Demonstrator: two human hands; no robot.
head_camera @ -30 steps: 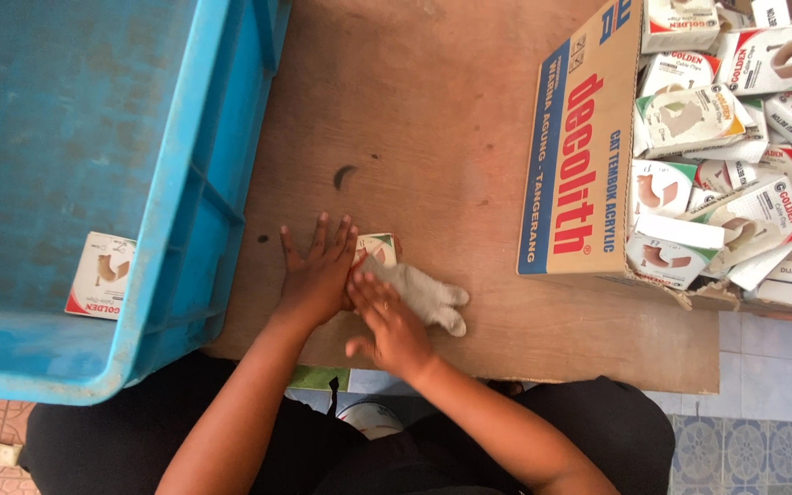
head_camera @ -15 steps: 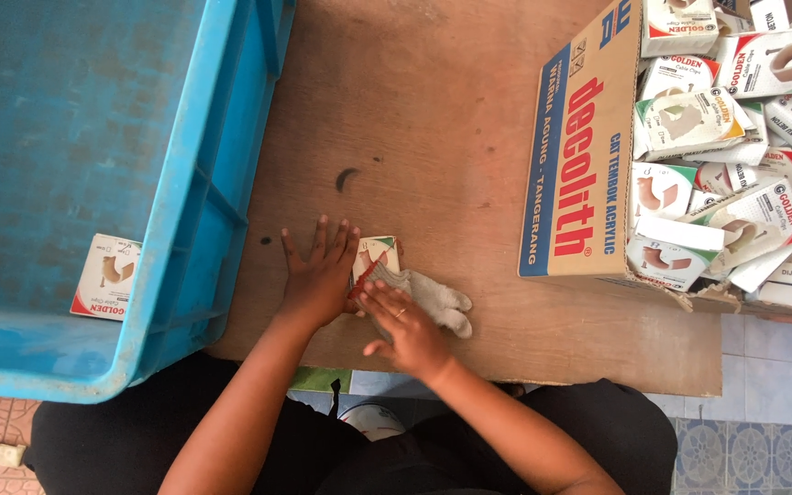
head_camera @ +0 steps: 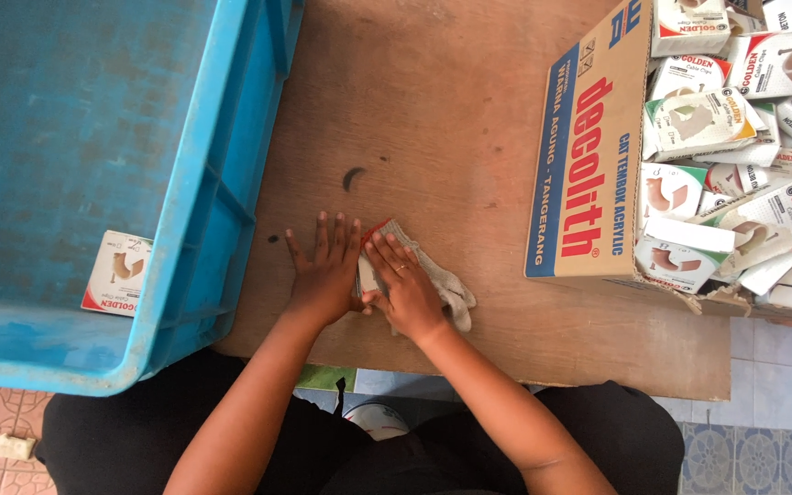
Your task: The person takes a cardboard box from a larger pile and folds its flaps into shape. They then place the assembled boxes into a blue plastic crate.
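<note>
**Ana:** Brown and scuffed, the wooden board surface (head_camera: pixel 469 137) carries everything. What step do you read?

**Ben:** Both hands press down on a small flat white card packet with a red edge (head_camera: pixel 366 271), which lies on a grey knitted cloth (head_camera: pixel 442 284). The left hand (head_camera: pixel 323 275) lies flat, fingers (head_camera: pixel 323 240) spread wide, just left of the packet. The right hand (head_camera: pixel 405 289) covers it from the other side, its fingers (head_camera: pixel 385 255) laid narrow on top. Neither hand closes round anything. I judge it a flattening or folding step.

**Ana:** And the next move?

**Ben:** By my guess, a pinch on the packet's edge to lift it, as it lies flat.

**Ana:** What sits around the fingers?

**Ben:** Well to their left, a big blue plastic crate (head_camera: pixel 93 183) with one white packet (head_camera: pixel 116 272) inside. Well to their right, an open brown cardboard carton (head_camera: pixel 588 174) heaped with white packets (head_camera: pixel 735 137).

**Ana:** What stays hidden?

**Ben:** Most of the packet, under the palms. The cloth's near part too. Crate and carton are cut off at the edges.
</note>
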